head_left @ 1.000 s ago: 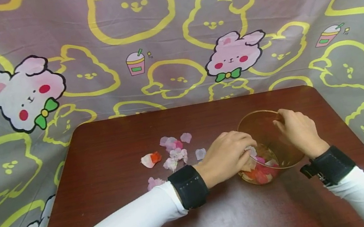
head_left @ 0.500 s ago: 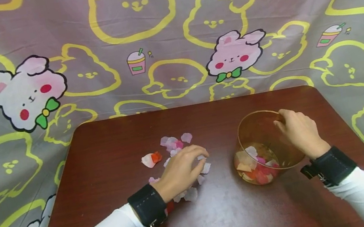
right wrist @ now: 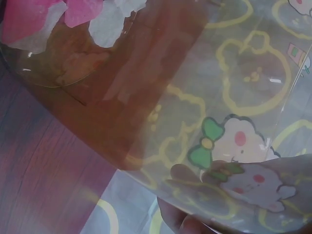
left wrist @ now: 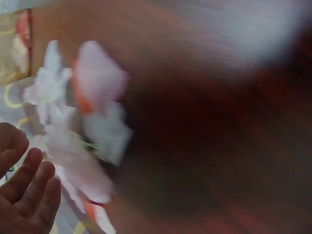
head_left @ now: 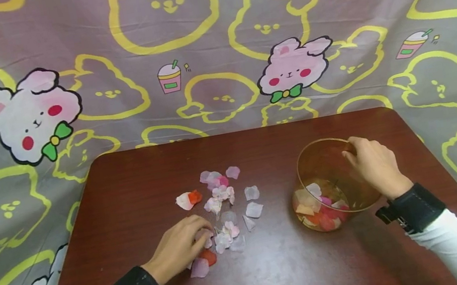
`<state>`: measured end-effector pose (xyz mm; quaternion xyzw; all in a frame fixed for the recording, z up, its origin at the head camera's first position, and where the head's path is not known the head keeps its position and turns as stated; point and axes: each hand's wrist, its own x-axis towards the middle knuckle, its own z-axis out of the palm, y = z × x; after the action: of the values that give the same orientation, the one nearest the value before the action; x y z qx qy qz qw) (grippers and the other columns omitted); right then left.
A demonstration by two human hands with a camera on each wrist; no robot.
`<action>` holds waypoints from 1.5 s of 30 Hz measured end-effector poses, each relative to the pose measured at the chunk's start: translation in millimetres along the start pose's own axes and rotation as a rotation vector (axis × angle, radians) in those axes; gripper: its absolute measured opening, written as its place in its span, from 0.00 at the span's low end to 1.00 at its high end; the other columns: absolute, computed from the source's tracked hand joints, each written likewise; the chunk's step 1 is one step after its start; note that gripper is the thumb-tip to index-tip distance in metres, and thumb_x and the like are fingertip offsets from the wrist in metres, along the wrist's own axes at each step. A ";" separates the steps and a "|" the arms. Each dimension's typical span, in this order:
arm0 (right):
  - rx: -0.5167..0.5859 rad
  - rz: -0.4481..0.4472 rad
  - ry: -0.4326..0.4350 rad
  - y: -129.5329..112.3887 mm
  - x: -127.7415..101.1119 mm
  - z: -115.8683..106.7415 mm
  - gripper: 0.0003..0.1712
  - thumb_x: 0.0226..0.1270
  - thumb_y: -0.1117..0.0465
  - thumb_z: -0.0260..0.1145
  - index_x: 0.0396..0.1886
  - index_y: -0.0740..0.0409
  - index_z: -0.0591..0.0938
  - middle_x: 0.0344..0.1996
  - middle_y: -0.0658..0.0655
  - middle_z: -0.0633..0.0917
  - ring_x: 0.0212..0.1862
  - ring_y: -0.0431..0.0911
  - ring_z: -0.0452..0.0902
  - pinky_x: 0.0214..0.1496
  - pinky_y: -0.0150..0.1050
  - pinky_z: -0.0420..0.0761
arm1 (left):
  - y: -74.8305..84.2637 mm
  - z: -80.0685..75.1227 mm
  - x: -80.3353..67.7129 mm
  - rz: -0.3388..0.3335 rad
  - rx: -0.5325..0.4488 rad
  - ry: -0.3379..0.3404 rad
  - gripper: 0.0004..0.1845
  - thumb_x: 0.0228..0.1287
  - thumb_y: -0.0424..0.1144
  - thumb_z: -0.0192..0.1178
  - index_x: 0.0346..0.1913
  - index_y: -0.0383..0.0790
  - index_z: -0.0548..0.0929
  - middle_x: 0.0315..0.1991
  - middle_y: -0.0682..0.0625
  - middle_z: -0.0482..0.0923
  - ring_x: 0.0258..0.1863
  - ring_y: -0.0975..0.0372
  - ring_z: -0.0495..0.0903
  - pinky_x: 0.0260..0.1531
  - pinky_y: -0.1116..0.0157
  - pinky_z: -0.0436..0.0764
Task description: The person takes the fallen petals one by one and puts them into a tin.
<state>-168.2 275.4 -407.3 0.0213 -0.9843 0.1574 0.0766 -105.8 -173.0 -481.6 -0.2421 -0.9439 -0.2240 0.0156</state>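
My left hand (head_left: 186, 243) is over the near-left part of a scatter of flower petals, its fingertips beside a pale pink petal. In the left wrist view its fingers (left wrist: 36, 187) are bent loosely, a gap between thumb and fingers, with pale petals (left wrist: 80, 161) just past them. An orange petal (head_left: 208, 257) and a lilac petal (head_left: 199, 268) lie below the hand. My right hand (head_left: 374, 163) grips the rim of a see-through amber container (head_left: 327, 161), thumb on the inside. Pink, white and orange petals (head_left: 324, 212) lie at its bottom.
White and pink petals (head_left: 221, 194) spread across the middle of the brown table (head_left: 139, 177). A white-and-orange petal pair (head_left: 188, 200) lies to their left, and single white petals (head_left: 254, 209) to their right. A cartoon-printed cloth (head_left: 205, 55) hangs behind the table.
My left hand has moved from the container's mouth leftward to the scattered petals. A white petal it held now lies inside the container. My right hand stays on the rim.
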 end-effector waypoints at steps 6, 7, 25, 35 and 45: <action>0.001 0.007 -0.017 -1.3 0.9 -2.9 0.08 0.71 0.59 0.66 0.38 0.62 0.82 0.24 0.60 0.84 0.23 0.53 0.77 0.21 0.44 0.68 | -17.2 -6.7 -21.2 -0.042 0.066 -0.085 0.13 0.58 0.40 0.73 0.45 0.46 0.86 0.35 0.57 0.79 0.34 0.69 0.74 0.34 0.68 0.78; 0.000 0.010 -0.018 -1.7 0.9 -3.6 0.08 0.71 0.59 0.66 0.38 0.62 0.82 0.24 0.61 0.84 0.23 0.53 0.78 0.21 0.44 0.68 | -19.5 -7.8 -23.7 -0.055 0.069 -0.109 0.14 0.56 0.42 0.74 0.45 0.46 0.85 0.35 0.58 0.78 0.33 0.69 0.73 0.33 0.69 0.77; 0.007 0.000 -0.026 -1.3 2.6 -8.0 0.09 0.71 0.59 0.66 0.37 0.62 0.81 0.22 0.60 0.82 0.22 0.52 0.75 0.20 0.42 0.67 | -36.2 -11.7 -35.6 -0.111 -0.037 -0.222 0.08 0.59 0.32 0.70 0.38 0.47 0.83 0.27 0.62 0.73 0.27 0.72 0.69 0.28 0.70 0.69; 0.009 0.001 -0.035 -3.5 2.8 -10.3 0.09 0.71 0.60 0.66 0.38 0.63 0.81 0.21 0.59 0.81 0.21 0.51 0.74 0.19 0.41 0.65 | -37.0 -31.5 -17.5 -0.177 0.028 -0.067 0.03 0.67 0.37 0.65 0.35 0.43 0.85 0.27 0.57 0.79 0.26 0.67 0.72 0.28 0.64 0.75; 0.003 0.003 -0.030 -4.3 3.4 -9.6 0.08 0.71 0.60 0.66 0.39 0.63 0.81 0.23 0.61 0.83 0.22 0.52 0.76 0.20 0.44 0.68 | -8.3 -46.0 26.2 -0.129 0.023 0.036 0.10 0.64 0.37 0.68 0.45 0.35 0.87 0.42 0.43 0.88 0.34 0.58 0.83 0.39 0.54 0.85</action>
<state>-169.8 274.3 -396.4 0.0222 -0.9852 0.1586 0.0617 -136.5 -187.5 -440.1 -0.1766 -0.9595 -0.2183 0.0210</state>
